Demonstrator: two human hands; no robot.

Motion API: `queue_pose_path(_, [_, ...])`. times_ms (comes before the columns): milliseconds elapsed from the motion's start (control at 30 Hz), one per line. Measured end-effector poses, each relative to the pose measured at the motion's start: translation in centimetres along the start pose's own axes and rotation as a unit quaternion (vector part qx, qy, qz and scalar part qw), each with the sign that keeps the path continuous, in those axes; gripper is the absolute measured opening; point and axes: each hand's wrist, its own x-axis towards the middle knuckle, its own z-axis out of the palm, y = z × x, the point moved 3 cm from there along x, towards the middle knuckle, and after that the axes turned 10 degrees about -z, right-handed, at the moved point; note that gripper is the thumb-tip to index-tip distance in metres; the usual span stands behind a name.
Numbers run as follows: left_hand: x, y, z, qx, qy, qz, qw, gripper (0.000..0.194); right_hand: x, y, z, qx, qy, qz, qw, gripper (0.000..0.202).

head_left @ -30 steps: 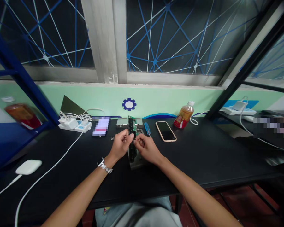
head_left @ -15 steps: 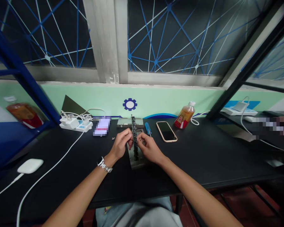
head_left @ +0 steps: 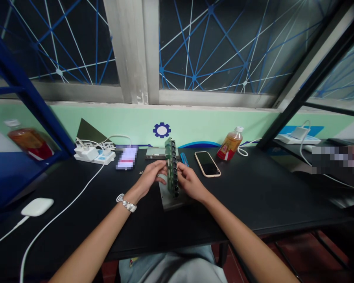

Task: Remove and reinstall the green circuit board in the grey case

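Note:
A green circuit board (head_left: 171,167) with a row of black parts along its right edge is held on its side above a grey metal plate (head_left: 172,203). My left hand (head_left: 150,175) is at its left face, fingertips against the board and thumb a little lower. My right hand (head_left: 191,181) grips the board's right side, with the fingers bent; some fingertips are hidden behind it. Behind the board lies a flat metal piece (head_left: 155,153). A blue screwdriver (head_left: 184,159) rests just right of the board.
A phone (head_left: 207,164) and a drink bottle (head_left: 230,144) are to the right. Another phone (head_left: 126,158) and a white power strip (head_left: 102,156) sit left, with small screws (head_left: 141,172) nearer. A white case (head_left: 37,207) and cables lie far left.
The board has turned so that its green face shows, and it has shifted slightly right. My left hand has moved a little left with its fingers straighter; my right hand has moved slightly right.

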Motion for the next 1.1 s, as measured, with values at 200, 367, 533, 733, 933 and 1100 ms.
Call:
queue_pose_path(200, [0.0, 0.1, -0.9, -0.041, 0.011, 0.028, 0.999, 0.033, 0.5, -0.2, -1.5, -0.013, 0.013, 0.021, 1.000, 0.024])
queue_pose_path(367, [0.4, 0.1, -1.5, -0.020, 0.060, 0.067, 0.996, 0.036, 0.7, -0.3, -3.4, -0.018, 0.046, 0.058, 0.997, 0.021])
queue_pose_path(533, [0.4, 0.3, -1.4, 0.024, 0.079, 0.087, 0.993, 0.035, 0.7, -0.7, -4.0, -0.093, 0.070, 0.020, 0.993, 0.034])
queue_pose_path(733, [0.1, 1.0, -1.6, 0.047, 0.048, 0.077, 0.995, 0.035, 0.6, -0.5, -4.0, -0.127, 0.077, 0.020, 0.989, 0.046])
queue_pose_path(933, [-0.4, 1.8, -1.9, 0.016, 0.010, 0.036, 0.999, 0.029, 0.6, -0.8, -4.0, -0.051, 0.072, 0.061, 0.994, 0.040])
queue_pose_path(1100, [-0.4, 2.2, -2.6, -0.086, -0.015, 0.003, 0.996, 0.024, 0.8, -1.0, -4.1, -0.007, 0.082, 0.050, 0.995, 0.038])
